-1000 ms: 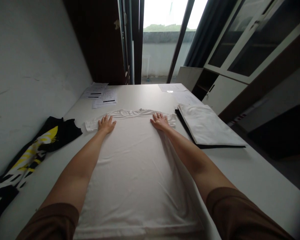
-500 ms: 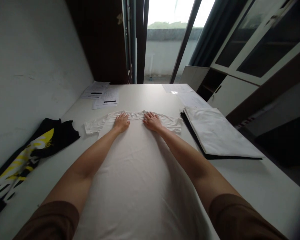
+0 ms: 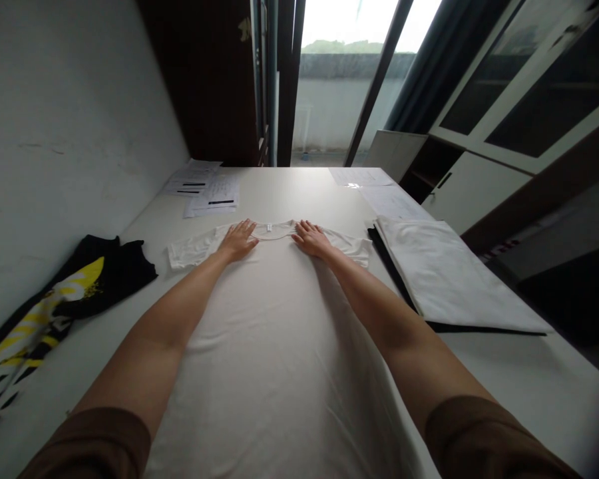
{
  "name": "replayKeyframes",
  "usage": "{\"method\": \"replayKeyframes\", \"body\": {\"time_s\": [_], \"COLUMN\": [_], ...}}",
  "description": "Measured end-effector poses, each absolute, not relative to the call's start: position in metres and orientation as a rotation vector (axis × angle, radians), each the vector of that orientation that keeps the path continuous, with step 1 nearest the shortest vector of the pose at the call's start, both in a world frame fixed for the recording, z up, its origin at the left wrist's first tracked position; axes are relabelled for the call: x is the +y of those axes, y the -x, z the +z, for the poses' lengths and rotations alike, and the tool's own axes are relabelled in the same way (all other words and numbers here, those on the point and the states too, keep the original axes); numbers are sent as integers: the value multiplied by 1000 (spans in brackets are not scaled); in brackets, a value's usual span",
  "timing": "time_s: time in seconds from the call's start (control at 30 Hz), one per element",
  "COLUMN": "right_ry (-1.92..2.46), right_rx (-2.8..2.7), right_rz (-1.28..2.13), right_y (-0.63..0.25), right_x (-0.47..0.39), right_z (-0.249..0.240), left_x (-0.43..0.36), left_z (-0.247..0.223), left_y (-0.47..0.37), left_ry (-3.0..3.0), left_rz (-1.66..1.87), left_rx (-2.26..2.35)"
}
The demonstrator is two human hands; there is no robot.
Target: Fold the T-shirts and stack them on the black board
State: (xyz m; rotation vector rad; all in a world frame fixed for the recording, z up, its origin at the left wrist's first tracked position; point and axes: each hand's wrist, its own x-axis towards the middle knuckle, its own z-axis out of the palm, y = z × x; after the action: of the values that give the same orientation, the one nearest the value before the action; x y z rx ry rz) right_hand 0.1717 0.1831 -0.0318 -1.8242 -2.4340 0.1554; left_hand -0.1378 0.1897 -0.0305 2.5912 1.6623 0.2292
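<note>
A white T-shirt (image 3: 269, 319) lies spread over the table, its neckline at the far end and its short sleeves out to both sides. My left hand (image 3: 238, 241) rests flat on the shirt at the left of the collar, fingers stretched forward. On the collar's right side, my right hand (image 3: 310, 238) lies flat too, its fingers extended. Between the hands, a small label shows inside the neck. The shirt's lower end runs out of view toward me.
Folded white cloth (image 3: 454, 273) lies on a black piece (image 3: 484, 328) at the right. A black garment with yellow and white print (image 3: 104, 279) is at the left by the wall. Paper sheets (image 3: 212, 196) lie at the far left of the white table (image 3: 284, 189), more at far right.
My hands have moved slightly apart along the collar, baring more of the neckline and its label. The view has shifted a little.
</note>
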Motion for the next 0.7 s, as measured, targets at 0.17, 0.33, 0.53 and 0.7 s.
{"method": "replayKeyframes", "body": {"time_s": [0.17, 0.33, 0.53, 0.7], "right_ry": [1849, 1978, 2125, 2184], "right_rx": [-2441, -2333, -2270, -2221], "right_rz": [112, 116, 54, 62], "right_y": [-191, -241, -294, -302], "right_x": [163, 143, 123, 117], "right_z": [-33, -38, -40, -39], "left_x": [184, 194, 184, 163], "left_z": [-37, -42, -35, -29], "left_y": [142, 161, 185, 221], "left_ry": [-2502, -2418, -2470, -2489], "left_rz": [254, 157, 84, 37], "left_rx": [1843, 1914, 1916, 1957]}}
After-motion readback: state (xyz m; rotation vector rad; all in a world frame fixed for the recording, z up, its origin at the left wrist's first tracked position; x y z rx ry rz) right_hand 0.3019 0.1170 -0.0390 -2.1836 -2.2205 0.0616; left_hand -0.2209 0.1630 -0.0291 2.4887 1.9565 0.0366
